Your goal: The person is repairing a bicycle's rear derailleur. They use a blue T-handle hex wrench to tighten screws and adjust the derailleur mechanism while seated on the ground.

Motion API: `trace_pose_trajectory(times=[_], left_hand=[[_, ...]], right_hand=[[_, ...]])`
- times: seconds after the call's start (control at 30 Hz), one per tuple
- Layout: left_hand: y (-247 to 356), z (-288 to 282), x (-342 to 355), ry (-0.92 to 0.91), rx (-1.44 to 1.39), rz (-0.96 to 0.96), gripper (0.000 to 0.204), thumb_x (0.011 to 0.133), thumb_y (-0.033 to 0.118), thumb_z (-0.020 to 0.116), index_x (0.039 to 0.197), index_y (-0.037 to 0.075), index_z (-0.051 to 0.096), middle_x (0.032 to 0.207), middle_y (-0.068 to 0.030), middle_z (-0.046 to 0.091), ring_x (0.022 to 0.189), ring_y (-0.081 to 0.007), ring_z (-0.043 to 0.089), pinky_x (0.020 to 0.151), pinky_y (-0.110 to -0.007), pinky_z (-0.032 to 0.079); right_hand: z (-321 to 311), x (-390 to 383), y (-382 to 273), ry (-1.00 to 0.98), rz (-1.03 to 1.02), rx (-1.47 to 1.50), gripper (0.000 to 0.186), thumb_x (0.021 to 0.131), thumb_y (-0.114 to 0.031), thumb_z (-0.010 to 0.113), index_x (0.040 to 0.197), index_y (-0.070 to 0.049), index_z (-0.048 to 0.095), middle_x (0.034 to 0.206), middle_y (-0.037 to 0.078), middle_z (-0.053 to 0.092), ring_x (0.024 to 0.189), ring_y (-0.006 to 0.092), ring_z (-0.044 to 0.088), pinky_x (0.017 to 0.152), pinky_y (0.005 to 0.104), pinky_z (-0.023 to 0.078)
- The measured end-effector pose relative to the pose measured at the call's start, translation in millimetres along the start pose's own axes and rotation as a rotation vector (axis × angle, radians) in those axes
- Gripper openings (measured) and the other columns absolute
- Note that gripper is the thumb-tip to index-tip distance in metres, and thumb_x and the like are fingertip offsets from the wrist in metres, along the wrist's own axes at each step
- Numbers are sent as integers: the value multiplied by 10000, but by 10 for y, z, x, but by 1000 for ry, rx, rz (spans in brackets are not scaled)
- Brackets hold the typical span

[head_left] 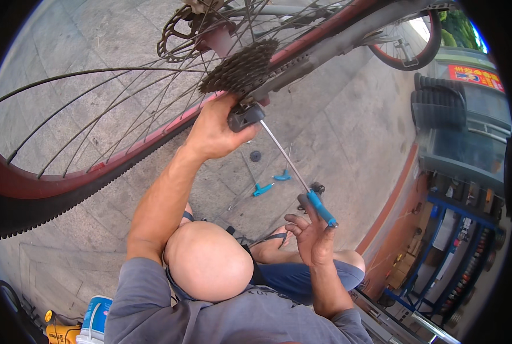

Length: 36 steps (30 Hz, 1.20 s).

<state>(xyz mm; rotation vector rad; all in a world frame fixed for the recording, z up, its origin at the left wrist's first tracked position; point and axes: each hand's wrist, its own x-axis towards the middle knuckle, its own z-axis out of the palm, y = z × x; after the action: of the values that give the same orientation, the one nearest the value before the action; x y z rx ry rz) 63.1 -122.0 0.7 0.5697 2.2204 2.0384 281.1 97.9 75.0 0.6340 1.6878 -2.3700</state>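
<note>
My left hand [217, 133] reaches up under the bicycle's rear sprocket cassette [241, 67], its fingers and thumb gripping the dark rear derailleur [246, 118]. Some of its fingertips are hidden behind that part. My right hand [314, 234] is lower and to the right, with thumb and fingers loosely around the blue handle of a T-handle hex key [323, 208]. The key's long steel shaft slants up to the left, and its tip meets the derailleur. The rear wheel [66, 184], with a red rim and black tire, fills the upper left.
Two more blue-handled hex keys [263, 189] and a small dark toothed wheel [256, 155] lie on the paving. A blue tool rack [439, 246] stands at the right. A blue-and-white bucket [97, 316] is at the lower left. Another bicycle wheel [406, 49] shows at the upper right.
</note>
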Motion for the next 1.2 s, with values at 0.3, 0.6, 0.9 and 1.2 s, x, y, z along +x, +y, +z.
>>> trace_pose_trajectory(times=[0.3, 0.6, 0.9, 1.2], left_hand=[[-112, 9, 20, -5, 8, 57, 426, 735, 200, 753, 1103, 7, 654, 934, -95, 676, 824, -175, 627, 785, -307, 500], [-39, 9, 44, -38, -61, 30, 405, 713, 86, 700, 1114, 56, 655, 1012, -119, 686, 926, -236, 667, 839, -334, 515], [-71, -26, 9, -39, -55, 5, 418, 719, 123, 721, 1123, 40, 652, 981, -105, 683, 896, -194, 653, 818, -316, 510], [-59, -43, 45, -52, -22, 38, 451, 735, 181, 745, 1141, 11, 648, 943, -103, 679, 830, -154, 627, 781, -295, 504]], right_hand=[[66, 97, -105, -134, 315, 627, 804, 914, -600, 523, 1393, 39, 432, 1027, 74, 639, 755, 139, 549, 623, 288, 389], [-277, 292, 126, -132, -547, -1079, 416, 906, 28, 569, 1303, -36, 461, 1079, 156, 651, 840, 210, 623, 730, 326, 503], [-30, -21, 375, 110, -2, 152, 888, 872, -521, 677, 1508, -44, 280, 1455, 175, 406, 1141, 296, 557, 828, 415, 517], [105, 147, 43, -125, 313, 748, 559, 941, -382, 633, 1376, -75, 463, 1041, 147, 651, 795, 174, 619, 639, 314, 463]])
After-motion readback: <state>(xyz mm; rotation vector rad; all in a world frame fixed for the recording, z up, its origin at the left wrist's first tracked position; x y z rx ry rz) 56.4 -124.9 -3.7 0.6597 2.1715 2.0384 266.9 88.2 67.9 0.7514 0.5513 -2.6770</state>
